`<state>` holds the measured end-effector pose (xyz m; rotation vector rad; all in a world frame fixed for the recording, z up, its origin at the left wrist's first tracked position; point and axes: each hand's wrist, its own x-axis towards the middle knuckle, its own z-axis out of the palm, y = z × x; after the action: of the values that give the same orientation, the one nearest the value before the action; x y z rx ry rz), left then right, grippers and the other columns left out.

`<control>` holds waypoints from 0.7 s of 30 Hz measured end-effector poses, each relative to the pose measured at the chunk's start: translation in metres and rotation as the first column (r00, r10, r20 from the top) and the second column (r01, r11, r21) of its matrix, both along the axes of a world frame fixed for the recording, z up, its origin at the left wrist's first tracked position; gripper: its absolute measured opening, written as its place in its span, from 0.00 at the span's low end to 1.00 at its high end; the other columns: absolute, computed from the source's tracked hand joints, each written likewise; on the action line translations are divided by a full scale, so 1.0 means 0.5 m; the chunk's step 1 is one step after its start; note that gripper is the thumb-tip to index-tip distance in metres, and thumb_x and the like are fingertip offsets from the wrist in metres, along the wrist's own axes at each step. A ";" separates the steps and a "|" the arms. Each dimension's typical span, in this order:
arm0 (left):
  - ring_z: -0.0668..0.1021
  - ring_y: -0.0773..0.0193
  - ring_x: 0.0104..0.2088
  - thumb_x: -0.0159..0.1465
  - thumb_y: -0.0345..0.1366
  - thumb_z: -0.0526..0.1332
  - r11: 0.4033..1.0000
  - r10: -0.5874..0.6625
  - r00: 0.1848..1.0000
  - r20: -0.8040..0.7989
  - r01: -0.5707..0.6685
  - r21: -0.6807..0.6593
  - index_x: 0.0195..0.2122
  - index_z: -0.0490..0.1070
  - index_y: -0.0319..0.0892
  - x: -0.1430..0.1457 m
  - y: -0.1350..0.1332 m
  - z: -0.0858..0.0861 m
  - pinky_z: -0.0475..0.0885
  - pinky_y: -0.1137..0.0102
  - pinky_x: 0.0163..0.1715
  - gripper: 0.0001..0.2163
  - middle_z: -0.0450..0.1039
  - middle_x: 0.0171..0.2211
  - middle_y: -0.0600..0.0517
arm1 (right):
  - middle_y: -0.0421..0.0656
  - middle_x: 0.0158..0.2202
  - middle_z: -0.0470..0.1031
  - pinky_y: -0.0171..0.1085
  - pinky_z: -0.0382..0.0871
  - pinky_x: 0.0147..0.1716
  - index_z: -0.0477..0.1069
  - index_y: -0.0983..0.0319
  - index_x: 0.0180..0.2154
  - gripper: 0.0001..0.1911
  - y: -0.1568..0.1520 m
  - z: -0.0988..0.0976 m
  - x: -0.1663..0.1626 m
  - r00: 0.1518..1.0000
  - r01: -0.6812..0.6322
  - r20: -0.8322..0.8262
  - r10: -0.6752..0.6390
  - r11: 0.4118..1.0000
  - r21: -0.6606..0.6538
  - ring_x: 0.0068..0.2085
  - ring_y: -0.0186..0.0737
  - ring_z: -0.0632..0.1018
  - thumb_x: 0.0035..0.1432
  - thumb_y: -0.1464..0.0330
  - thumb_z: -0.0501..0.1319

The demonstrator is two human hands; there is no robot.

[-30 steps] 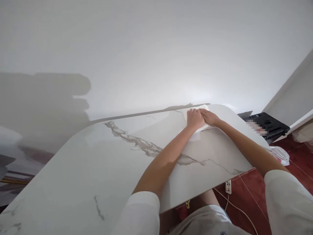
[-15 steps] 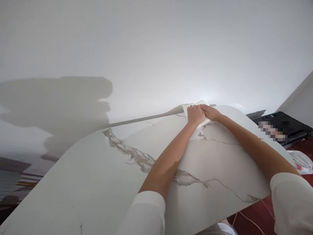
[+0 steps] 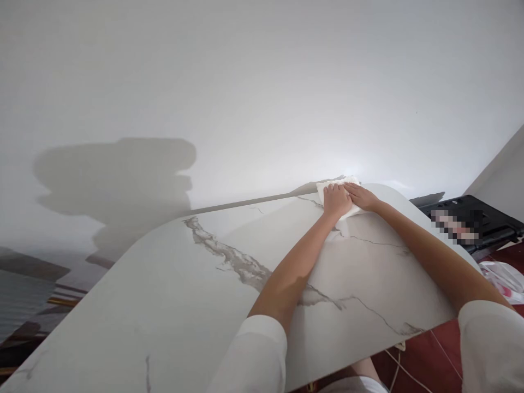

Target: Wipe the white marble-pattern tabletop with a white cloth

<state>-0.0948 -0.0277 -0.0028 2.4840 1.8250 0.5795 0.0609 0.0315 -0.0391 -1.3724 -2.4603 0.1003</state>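
Both my arms reach across a white marble-patterned table top [image 3: 176, 284] to its far edge by the wall. My left hand [image 3: 337, 200] lies knuckles up on a white cloth [image 3: 336, 184], its fingers curled down onto it. My right hand [image 3: 361, 197] rests beside it on the same cloth, fingers stretched flat and pressing it to the table. The cloth shows only at its far edge and beneath the palms; the rest is hidden under the hands.
A plain white wall [image 3: 262, 82] stands right behind the table. A black device [image 3: 470, 221] sits low at the right, with a plastic bag [image 3: 501, 278] on the dark red floor [image 3: 434, 355] and a white cable near the table's right edge.
The hands and cloth have stayed at the far edge of the table, shifting slightly right and nearer. The view itself has swung a little between frames.
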 end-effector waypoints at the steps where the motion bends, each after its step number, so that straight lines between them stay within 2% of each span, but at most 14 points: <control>1: 0.66 0.50 0.59 0.69 0.36 0.48 1.000 -0.001 1.000 0.000 0.001 -0.001 0.55 0.66 0.31 0.003 -0.010 0.000 0.55 0.58 0.60 0.19 0.68 0.56 0.38 | 0.45 0.68 0.58 0.54 0.54 0.68 0.59 0.62 0.67 0.30 -0.009 0.000 0.004 1.000 -0.001 -0.009 0.001 1.000 0.003 0.69 0.50 0.59 0.67 0.61 0.42; 4: 0.65 0.49 0.59 0.69 0.35 0.47 1.000 0.000 1.000 0.004 0.000 -0.004 0.56 0.65 0.30 0.012 -0.040 0.000 0.55 0.58 0.60 0.19 0.67 0.57 0.37 | 0.43 0.68 0.60 0.55 0.55 0.67 0.58 0.59 0.67 0.29 -0.038 0.000 0.017 0.999 -0.024 -0.025 0.024 1.000 0.016 0.68 0.50 0.60 0.68 0.60 0.42; 9: 0.65 0.49 0.59 0.69 0.35 0.48 1.000 -0.020 1.000 0.012 0.020 -0.006 0.57 0.65 0.32 0.025 -0.088 -0.003 0.54 0.58 0.61 0.19 0.68 0.56 0.39 | 0.45 0.68 0.60 0.55 0.54 0.68 0.60 0.60 0.66 0.30 -0.094 0.000 0.032 1.000 0.005 -0.031 -0.006 1.000 -0.004 0.69 0.51 0.59 0.68 0.58 0.41; 12: 0.65 0.49 0.59 0.69 0.35 0.48 0.999 -0.026 1.000 0.012 0.026 -0.019 0.56 0.65 0.30 0.032 -0.124 -0.002 0.54 0.59 0.61 0.19 0.69 0.55 0.37 | 0.44 0.68 0.59 0.54 0.53 0.68 0.60 0.59 0.66 0.30 -0.132 0.001 0.038 0.999 0.004 -0.040 -0.005 1.000 -0.017 0.69 0.50 0.59 0.68 0.57 0.42; 17: 0.65 0.47 0.59 0.69 0.36 0.48 0.999 -0.016 1.000 -0.021 0.015 -0.038 0.57 0.64 0.28 0.046 -0.200 0.005 0.53 0.57 0.61 0.21 0.68 0.56 0.35 | 0.48 0.69 0.57 0.54 0.51 0.69 0.58 0.65 0.66 0.31 -0.204 0.000 0.054 0.999 -0.030 -0.021 0.029 0.999 -0.033 0.69 0.50 0.58 0.68 0.59 0.42; 21: 0.65 0.46 0.59 0.68 0.36 0.49 0.999 -0.032 0.999 -0.028 0.031 -0.037 0.58 0.64 0.26 0.056 -0.251 0.005 0.53 0.57 0.61 0.22 0.68 0.56 0.34 | 0.46 0.68 0.60 0.58 0.53 0.68 0.59 0.60 0.66 0.29 -0.259 -0.006 0.070 0.998 -0.056 -0.039 0.056 0.998 0.015 0.69 0.51 0.59 0.68 0.59 0.43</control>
<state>-0.0669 -0.1534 -0.0002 2.5047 1.7856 0.5074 0.0958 -0.0981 -0.0422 -1.2836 -2.4627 0.1221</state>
